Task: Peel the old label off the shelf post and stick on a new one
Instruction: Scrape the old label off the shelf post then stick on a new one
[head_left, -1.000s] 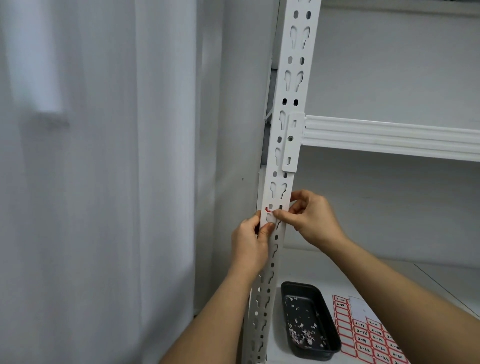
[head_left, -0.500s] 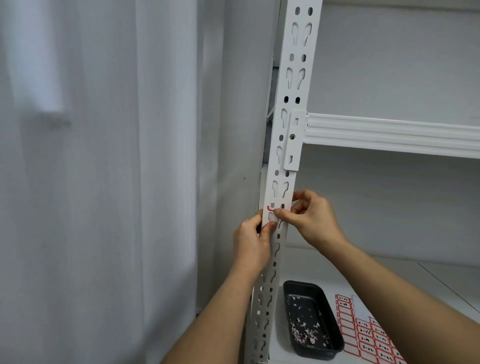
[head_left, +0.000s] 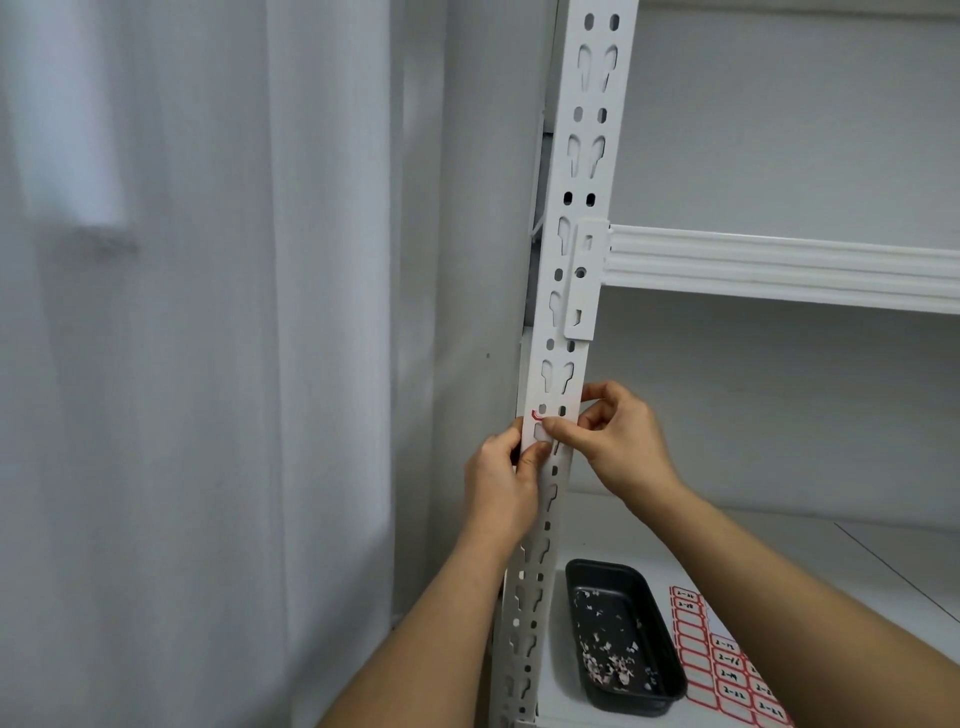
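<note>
Both hands raised at the shelf post (head_left: 563, 332): left hand (head_left: 501, 480) grips its edge, right hand (head_left: 613, 441) fingers pinch the red-edged label (head_left: 540, 423) on its face.

Handwritten black codes sit inside red-bordered stickers on a label sheet (head_left: 727, 660) lying on the lower shelf (head_left: 779, 545); they appear to begin "2-", but the digits after are too blurred to read. No other text is legible.
</note>
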